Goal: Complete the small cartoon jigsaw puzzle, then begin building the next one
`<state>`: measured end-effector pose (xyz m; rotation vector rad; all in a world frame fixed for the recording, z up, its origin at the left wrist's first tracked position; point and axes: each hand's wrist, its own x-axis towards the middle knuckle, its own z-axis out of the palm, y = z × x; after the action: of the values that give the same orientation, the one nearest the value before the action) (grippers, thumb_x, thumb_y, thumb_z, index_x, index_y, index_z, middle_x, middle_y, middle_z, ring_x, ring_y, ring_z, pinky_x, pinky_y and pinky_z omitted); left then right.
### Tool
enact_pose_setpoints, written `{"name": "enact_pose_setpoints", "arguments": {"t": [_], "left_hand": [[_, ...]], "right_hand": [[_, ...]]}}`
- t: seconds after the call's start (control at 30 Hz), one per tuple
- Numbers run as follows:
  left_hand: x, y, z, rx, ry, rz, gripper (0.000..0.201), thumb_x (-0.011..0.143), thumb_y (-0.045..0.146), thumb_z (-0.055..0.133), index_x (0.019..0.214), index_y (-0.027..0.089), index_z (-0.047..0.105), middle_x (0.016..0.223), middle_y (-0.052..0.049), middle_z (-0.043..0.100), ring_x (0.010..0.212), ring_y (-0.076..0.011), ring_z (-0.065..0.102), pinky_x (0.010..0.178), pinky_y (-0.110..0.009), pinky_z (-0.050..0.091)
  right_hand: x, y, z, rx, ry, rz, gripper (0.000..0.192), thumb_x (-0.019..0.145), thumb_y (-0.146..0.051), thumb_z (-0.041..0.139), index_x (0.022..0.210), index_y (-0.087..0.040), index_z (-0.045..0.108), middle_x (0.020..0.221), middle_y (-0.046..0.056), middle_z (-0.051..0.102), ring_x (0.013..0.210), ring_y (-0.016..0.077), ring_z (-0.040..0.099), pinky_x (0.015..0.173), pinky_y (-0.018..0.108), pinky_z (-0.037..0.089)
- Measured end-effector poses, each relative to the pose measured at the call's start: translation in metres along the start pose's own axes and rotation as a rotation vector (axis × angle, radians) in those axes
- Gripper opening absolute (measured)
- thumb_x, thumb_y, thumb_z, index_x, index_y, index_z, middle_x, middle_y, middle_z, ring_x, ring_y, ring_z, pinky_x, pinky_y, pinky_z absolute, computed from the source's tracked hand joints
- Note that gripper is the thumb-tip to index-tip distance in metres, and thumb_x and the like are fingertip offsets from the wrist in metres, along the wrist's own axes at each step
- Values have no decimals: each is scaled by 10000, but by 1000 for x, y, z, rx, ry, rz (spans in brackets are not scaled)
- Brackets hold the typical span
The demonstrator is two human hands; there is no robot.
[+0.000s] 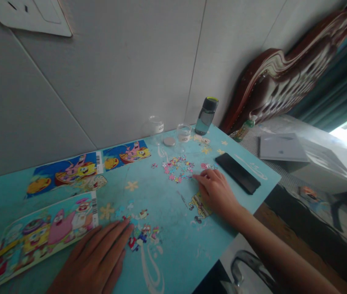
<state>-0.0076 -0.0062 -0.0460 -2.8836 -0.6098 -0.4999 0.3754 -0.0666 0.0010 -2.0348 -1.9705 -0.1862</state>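
My left hand (100,253) lies flat on the turquoise table, fingers stretched out. Its fingertips touch the edge of a loose cluster of small jigsaw puzzle pieces (145,232). My right hand (214,185) reaches to a larger pile of colourful puzzle pieces (177,167), at its right side. Thumb and forefinger are drawn together there; whatever they hold is too small to make out. Beside my left hand lies a cartoon picture card (60,232). Two blue cartoon cards, a left one (69,173) and a right one (127,155), lie along the wall.
A black phone-like slab (237,172) lies right of my right hand. At the back stand two clear tubs (155,124) (184,132), a round lid (169,141) and a dark-capped bottle (205,116). Boxes (283,148) stand beyond the table's right edge.
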Motion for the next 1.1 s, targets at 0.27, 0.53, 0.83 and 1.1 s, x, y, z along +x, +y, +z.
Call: {"name": "enact_pose_setpoints", "arguments": {"t": [0.27,0.53,0.83,1.1], "left_hand": [[6,2,-3,12,34,5,523,912,323,534,1425,221,525,1452,-56,542,1249,-234,551,1196,-388,253],[7,4,-3,38,26,2,514,906,311,528,1413,222,533,1441,-51,548,1240,-236,547,1159,-401,293],[7,5,-4,43,24,-7,494,920,307,511,1407,227,539,1437,-44,557,1233,-232,549,1166,-398,279],[6,4,-3,28,32,-2,473,930,333,511,1387,221,557,1430,-59,560,1227,-240,560,1159,-401,287]], "right_hand": [[-6,6,-11,-74,-34,-52,303,886,-144,583,1089,-280,763,1166,111,631,1047,302,542,870,460,435],[-14,-10,-11,-113,-45,-14,419,869,-104,548,1249,-224,680,1335,153,573,1173,353,528,941,523,445],[-28,-32,-9,-102,-92,-124,383,883,-104,571,1222,-237,689,1377,153,558,1241,364,494,1012,563,415],[-47,-105,-15,134,-168,-327,327,963,-246,548,1272,-234,655,1352,130,586,1238,310,498,1062,500,405]]}}
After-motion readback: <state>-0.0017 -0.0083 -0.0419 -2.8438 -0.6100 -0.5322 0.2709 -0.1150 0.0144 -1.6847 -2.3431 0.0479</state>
